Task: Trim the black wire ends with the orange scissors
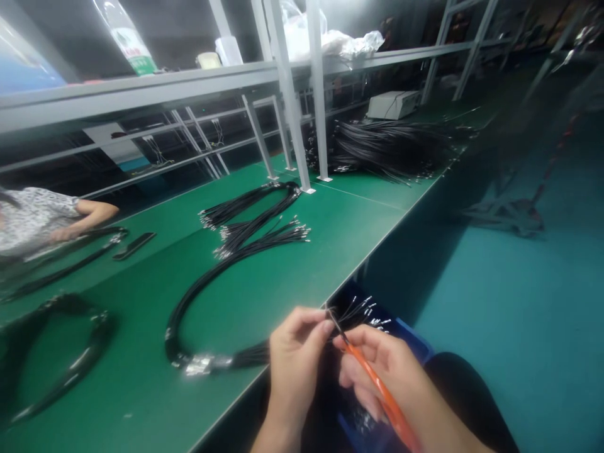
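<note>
Near the front edge of the green table, my left hand (298, 352) is closed in a pinch on what looks like a thin black cable end; the fingertips hide most of it. My right hand (382, 368) is wrapped around an orange-handled tool (372, 377) with a narrow dark metal tip, probably pliers. The tool's tip touches or nearly touches the spot pinched by my left fingers. A long black cable bundle (202, 283) curves across the table and passes behind my left hand. Silver wrapping (202, 365) binds it. Loose cables with pale ends (370, 308) fan out beyond my hands.
A blue bin (413, 336) sits below the table edge. Looped cable bundles (278, 201) lie on the green table (283, 283), with a large cable pile (391, 148) farther back. Metal posts (318, 94) support a shelf. At left, a person's arm (92, 217) rests near a phone-like object (134, 246).
</note>
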`<state>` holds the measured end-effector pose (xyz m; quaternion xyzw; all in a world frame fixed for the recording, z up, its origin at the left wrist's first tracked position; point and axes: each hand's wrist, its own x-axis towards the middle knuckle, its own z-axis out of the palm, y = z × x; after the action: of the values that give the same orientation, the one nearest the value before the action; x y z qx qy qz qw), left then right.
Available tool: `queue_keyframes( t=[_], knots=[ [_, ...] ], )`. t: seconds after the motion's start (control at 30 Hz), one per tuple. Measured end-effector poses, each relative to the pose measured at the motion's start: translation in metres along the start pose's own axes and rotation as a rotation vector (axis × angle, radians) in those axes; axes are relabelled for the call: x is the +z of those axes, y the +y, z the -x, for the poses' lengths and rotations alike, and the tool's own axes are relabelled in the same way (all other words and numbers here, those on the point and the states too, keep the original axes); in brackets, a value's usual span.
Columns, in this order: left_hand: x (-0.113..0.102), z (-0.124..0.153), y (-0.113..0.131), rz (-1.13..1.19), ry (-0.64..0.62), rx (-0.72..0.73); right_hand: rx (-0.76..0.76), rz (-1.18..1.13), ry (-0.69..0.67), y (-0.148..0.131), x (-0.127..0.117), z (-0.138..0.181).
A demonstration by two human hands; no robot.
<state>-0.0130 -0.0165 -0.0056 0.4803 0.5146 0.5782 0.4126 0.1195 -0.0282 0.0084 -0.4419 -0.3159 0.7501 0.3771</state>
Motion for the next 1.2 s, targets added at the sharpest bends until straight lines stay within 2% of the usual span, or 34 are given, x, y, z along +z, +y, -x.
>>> queue_keyframes(
  t=[0.33,0.63,0.9,1.2],
  knots=[
    [0.002,-0.001,0.000,-0.047,-0.026,0.002,-0.008,0.009,0.082,0.002,0.002,-0.007],
    [0.002,-0.001,-0.003,-0.064,-0.052,-0.001,0.001,0.041,-0.027,0.002,-0.008,-0.002],
    [0.004,-0.002,-0.004,-0.047,-0.008,-0.001,-0.044,0.049,-0.074,0.006,-0.015,0.002],
    [0.006,0.000,-0.007,-0.093,-0.024,-0.013,-0.018,0.128,0.065,0.003,-0.003,-0.002]
  ],
)
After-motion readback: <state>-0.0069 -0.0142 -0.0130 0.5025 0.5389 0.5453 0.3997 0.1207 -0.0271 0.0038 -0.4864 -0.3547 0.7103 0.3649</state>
